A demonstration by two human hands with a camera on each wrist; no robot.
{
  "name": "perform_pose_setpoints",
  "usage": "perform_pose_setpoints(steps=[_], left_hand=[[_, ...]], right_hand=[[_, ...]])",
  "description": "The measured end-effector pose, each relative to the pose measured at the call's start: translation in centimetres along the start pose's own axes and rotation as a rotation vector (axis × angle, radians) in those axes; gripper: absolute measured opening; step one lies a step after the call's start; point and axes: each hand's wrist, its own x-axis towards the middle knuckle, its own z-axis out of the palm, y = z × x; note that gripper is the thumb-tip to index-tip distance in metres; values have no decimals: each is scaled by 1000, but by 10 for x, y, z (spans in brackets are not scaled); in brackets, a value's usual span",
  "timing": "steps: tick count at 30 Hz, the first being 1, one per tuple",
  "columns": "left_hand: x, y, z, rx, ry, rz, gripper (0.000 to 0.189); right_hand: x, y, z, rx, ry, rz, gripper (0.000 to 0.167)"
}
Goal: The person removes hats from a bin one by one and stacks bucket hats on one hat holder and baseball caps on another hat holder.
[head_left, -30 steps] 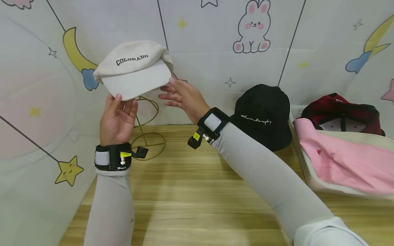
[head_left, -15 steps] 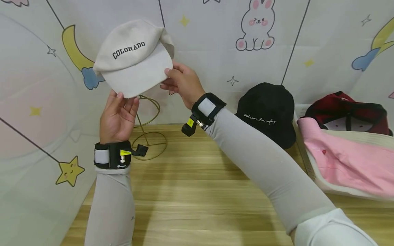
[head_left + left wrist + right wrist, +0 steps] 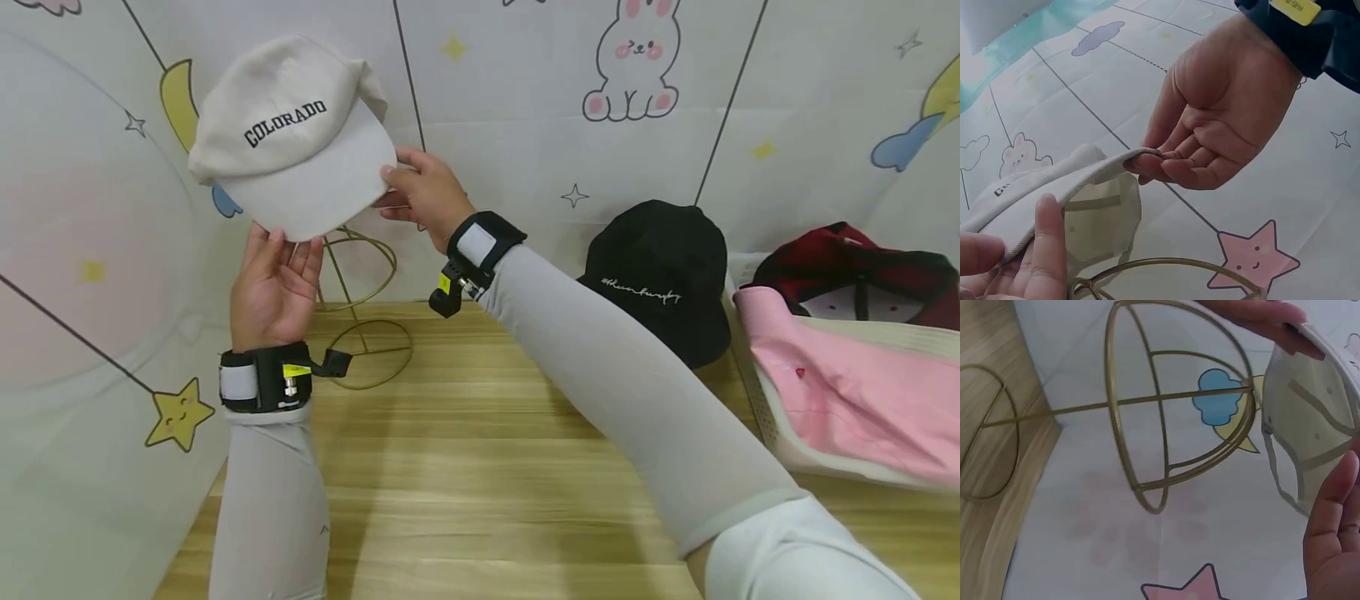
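Above the stand [image 3: 1159, 397] — both hands [image 3: 273, 296] [image 3: 431, 196] hold a white cap [image 3: 288, 125].

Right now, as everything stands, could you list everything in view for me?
Fabric COLORADO cap: one, off-white, held near the stand's top
Domed wire stand: one, gold, on the table
Script-fronted fabric cap: one, black, left of the basket
Plastic basket: one, white, at right
Two-tone cap: one, red and black, in the basket
Folded fabric item: one, pink, in the basket
Wood-grain table: one, light brown, below
Cartoon-printed backdrop: count unclear, white, behind
Wrist bands: two, black, one per wrist
Sleeves: two, grey, on the arms
Left hand: one, bare, pinching the brim's lower edge
Right hand: one, bare, pinching the brim's right side
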Motion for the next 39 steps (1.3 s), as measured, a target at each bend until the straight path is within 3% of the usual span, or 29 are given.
perform_pose_setpoints(steps=[7,18,23,32,39], left_hand=[[-5,8,-3,-36,87,-19,28],[-14,12,0,2,200,-39,25],[-19,12,2,26,211,-31,24],[-31,11,7,113,269,-82,24],[-42,9,8,195,240,-102,17]], right_hand=[[7,11,6,-118,-18,41,35],[-1,22,6,-218,-18,90,26],[-5,25,4,-215,-22,116,28],[-13,33,-6,-185,-40,112,36],[-20,40,-11,-180,-66,108,32]])
